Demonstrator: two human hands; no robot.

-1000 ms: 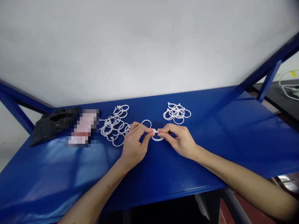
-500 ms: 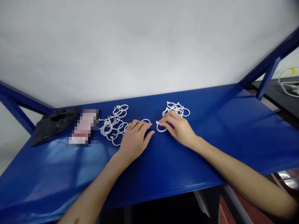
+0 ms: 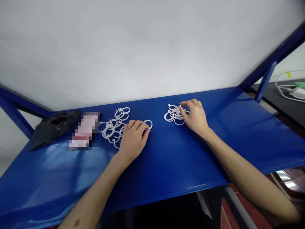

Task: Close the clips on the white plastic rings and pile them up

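Observation:
My left hand rests low over the blue table, its thumb and fingertips closed on the near edge of a white curtain ring. Beside and partly under that hand lies a loose heap of similar rings, several with small knobs at their ends. At a smaller cluster of white rings on the right, my right hand has its thumb and index finger curved with a gap between them. Those fingertips are by a ring's knob at the cluster's right side. The hand hides part of the cluster.
On the left of the blue table lie a black plastic bag and a blurred-out flat pink object. A white wall rises behind. Blue frame bars stand at both sides, with a white cable beyond the right one.
My right hand has moved right and back, from the table's middle to the right cluster, along with the ring it held. My left thumb has closed in to the ring beside it.

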